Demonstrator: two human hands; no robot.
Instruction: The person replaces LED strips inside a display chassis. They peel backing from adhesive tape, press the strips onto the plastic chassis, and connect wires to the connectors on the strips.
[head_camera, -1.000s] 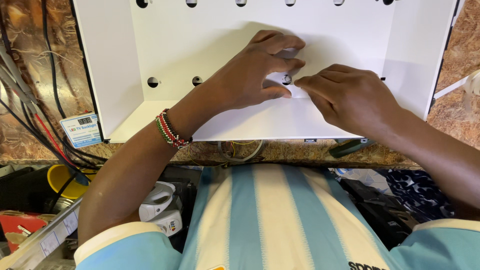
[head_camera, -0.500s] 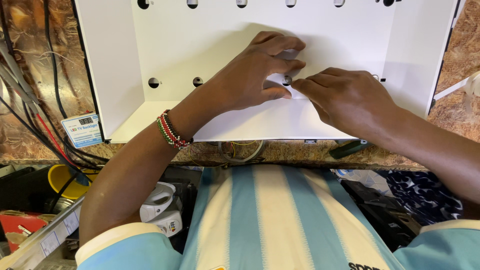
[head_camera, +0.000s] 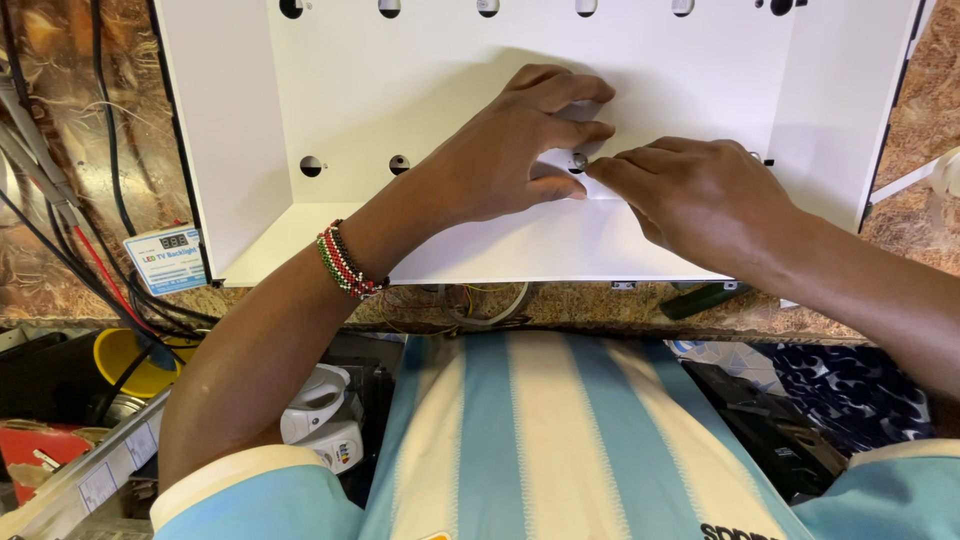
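A white box-shaped metal panel (head_camera: 330, 110) with round holes lies open on the workbench. Both my hands are inside it. My left hand (head_camera: 510, 150), with a beaded bracelet (head_camera: 345, 262) on the wrist, pinches a small white piece (head_camera: 556, 160) against the panel beside a round hole. My right hand (head_camera: 700, 195) meets it from the right, its fingertips touching the same small white piece. The fingers hide most of that piece.
A small tester box with a display (head_camera: 165, 258) and several cables (head_camera: 60, 200) lie at the left. A dark green tool (head_camera: 705, 298) rests at the bench's front edge. Below are a yellow container (head_camera: 125, 360), a white device (head_camera: 320, 420) and dark items.
Both hands stay at the same spot in the panel. My right hand's fingers have shifted slightly toward the left hand.
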